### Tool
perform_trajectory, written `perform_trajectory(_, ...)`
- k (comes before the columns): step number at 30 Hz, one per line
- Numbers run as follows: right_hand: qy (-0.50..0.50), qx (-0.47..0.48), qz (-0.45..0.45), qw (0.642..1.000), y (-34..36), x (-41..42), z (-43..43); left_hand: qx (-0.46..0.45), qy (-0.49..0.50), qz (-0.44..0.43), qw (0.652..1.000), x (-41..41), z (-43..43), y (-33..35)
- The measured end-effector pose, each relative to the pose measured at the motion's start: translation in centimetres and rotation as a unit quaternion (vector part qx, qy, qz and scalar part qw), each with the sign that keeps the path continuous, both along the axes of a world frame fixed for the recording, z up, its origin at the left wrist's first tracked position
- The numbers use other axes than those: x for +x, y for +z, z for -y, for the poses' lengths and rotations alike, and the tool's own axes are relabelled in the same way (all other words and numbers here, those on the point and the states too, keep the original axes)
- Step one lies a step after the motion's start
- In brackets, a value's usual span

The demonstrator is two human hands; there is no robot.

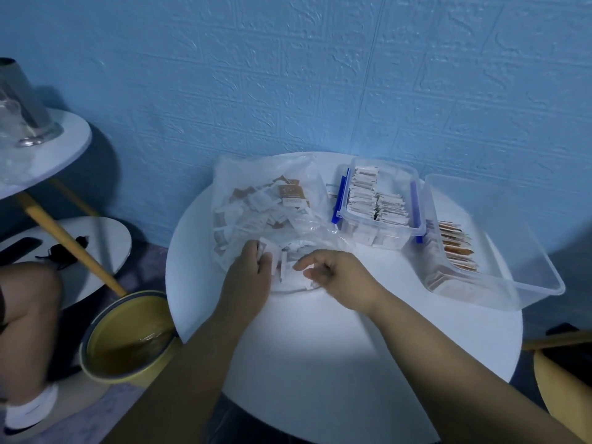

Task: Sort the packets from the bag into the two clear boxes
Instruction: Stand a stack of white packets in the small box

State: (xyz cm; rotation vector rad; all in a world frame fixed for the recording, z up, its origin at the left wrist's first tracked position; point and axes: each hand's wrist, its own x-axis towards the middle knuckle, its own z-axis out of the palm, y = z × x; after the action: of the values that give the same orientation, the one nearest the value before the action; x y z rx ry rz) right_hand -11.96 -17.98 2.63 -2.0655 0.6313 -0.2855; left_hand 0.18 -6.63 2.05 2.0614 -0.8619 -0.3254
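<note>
White paper packets [286, 267] lie spilled at the mouth of the crinkled clear bag [256, 193]; you seem to be gathering a batch. Your left hand [246, 277] pinches a few flat ones; your right hand [342, 280] curls over others, grip unclear. Next, they likely go right of the bag to the blue-clipped box [378, 203], which holds white ones; the larger box [499, 251] beyond holds brown

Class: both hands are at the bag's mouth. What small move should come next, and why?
Probably lift the white packets that the left hand pinches across to the blue-latched box, which already holds white ones; the other box holds brown.
</note>
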Motion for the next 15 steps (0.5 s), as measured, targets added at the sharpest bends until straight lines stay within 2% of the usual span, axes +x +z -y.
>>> perform_trajectory(3, -0.03, 0.038, 0.044, 0.998, -0.3, 0.1, -0.3, -0.042, -0.006, -0.065, 0.997, -0.4, 0.2, 0.1)
perform_trajectory(5, -0.051, 0.049, 0.048, 0.996, -0.4, 0.3, -0.3, -0.051, -0.044, -0.101, 0.993, -0.8, 0.1, 0.2)
perform_trajectory(8, -0.053, 0.014, 0.041, 0.998, -0.2, 0.4, -0.4, -0.053, -0.064, -0.08, 0.993, -1.2, 0.0, -0.1)
perform_trajectory(10, -0.038, -0.093, -0.005, 0.995, -0.2, 0.1, -0.2, -0.073, -0.021, -0.048, 0.996, -1.2, 0.0, 0.1)
perform_trajectory(12, -0.002, -0.17, -0.095, 0.981, -0.1, -0.1, 0.3, -0.084, 0.037, 0.025, 0.995, -1.0, -0.2, 0.2)
perform_trajectory(13, 0.015, -0.179, -0.129, 0.975, -0.1, -0.1, 0.5, -0.09, 0.053, 0.045, 0.994, -0.8, -0.4, 0.1)
perform_trajectory(15, 0.03, -0.178, -0.154, 0.971, 0.0, 0.0, 0.7, -0.104, 0.055, 0.022, 0.993, -0.6, -0.7, -0.3)
